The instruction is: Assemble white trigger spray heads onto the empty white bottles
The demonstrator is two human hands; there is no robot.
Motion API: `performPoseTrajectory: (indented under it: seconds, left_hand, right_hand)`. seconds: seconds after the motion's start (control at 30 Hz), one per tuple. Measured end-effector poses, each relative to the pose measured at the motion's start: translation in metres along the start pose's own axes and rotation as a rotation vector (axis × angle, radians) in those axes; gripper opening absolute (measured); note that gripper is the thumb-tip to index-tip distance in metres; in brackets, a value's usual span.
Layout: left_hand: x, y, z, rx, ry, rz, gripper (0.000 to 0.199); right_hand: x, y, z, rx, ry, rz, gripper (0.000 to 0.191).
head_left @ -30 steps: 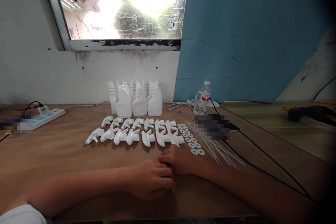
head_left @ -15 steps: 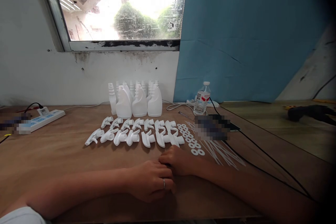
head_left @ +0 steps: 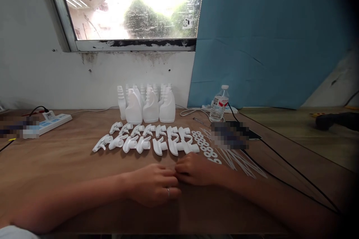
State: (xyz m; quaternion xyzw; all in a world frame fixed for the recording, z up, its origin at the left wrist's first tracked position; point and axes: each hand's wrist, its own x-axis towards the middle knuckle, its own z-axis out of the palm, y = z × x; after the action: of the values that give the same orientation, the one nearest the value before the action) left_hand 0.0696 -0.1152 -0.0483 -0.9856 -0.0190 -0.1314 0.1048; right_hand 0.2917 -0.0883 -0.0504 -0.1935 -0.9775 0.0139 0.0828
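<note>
My left hand (head_left: 155,185), with a ring on one finger, lies palm down near the front of the table. Its fingers are curled and closed, and their tips are hidden. Just to its right is my right hand (head_left: 196,169), also closed with fingers bent down. The fingers of both hands meet or nearly meet; whether anything is between them cannot be seen. Beyond the hands lie two rows of white trigger spray heads (head_left: 144,145). White ring washers (head_left: 209,152) and thin white tubes (head_left: 252,164) lie past my right hand and forearm.
White spray bottles (head_left: 150,110) stand together by the wall. Right of them is a clear water bottle (head_left: 218,106) beside white cables. A dark device (head_left: 254,134) with black cables lies at right. A power strip (head_left: 56,124) is at left on the brown table (head_left: 70,164).
My left hand has shifted a little left and away from the table's front edge. My right hand has moved slightly right. The camera view has tilted slightly.
</note>
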Motion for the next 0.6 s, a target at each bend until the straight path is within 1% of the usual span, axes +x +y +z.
performPoseTrajectory:
  seconds: [0.07,0.13,0.2,0.3,0.37,0.4,0.47,0.53,0.6]
  left_hand:
    - [-0.021,-0.016,-0.015,0.071,0.014,-0.102,0.022]
    - [-0.049,-0.037,-0.033,0.154,0.018,-0.285,0.027]
    - [-0.083,-0.060,-0.051,0.201,0.008,-0.500,0.031]
    - [-0.132,-0.088,-0.073,0.164,0.001,-0.847,0.036]
    - [-0.158,-0.099,-0.081,0.083,-0.062,-0.997,0.041]
    - [-0.168,-0.102,-0.083,0.023,-0.104,-1.049,0.044]
    - [-0.181,-0.106,-0.084,-0.095,-0.182,-1.111,0.051]
    - [-0.186,-0.107,-0.083,-0.174,-0.223,-1.140,0.057]
    - [-0.187,-0.107,-0.081,-0.210,-0.235,-1.155,0.060]
  right_hand:
    - [-0.008,0.001,-0.019,0.064,-0.006,0.076,0.031]
    - [-0.018,0.007,-0.039,0.083,-0.015,0.210,0.034]
    - [-0.030,0.018,-0.056,0.091,-0.053,0.351,0.036]
    - [-0.047,0.040,-0.071,0.216,-0.160,0.508,0.029]
    - [-0.057,0.052,-0.074,0.311,-0.230,0.575,0.024]
    - [-0.061,0.056,-0.074,0.345,-0.252,0.599,0.024]
    - [-0.066,0.061,-0.073,0.389,-0.273,0.630,0.026]
    - [-0.069,0.062,-0.071,0.423,-0.284,0.650,0.028]
    - [-0.069,0.062,-0.070,0.447,-0.297,0.662,0.029]
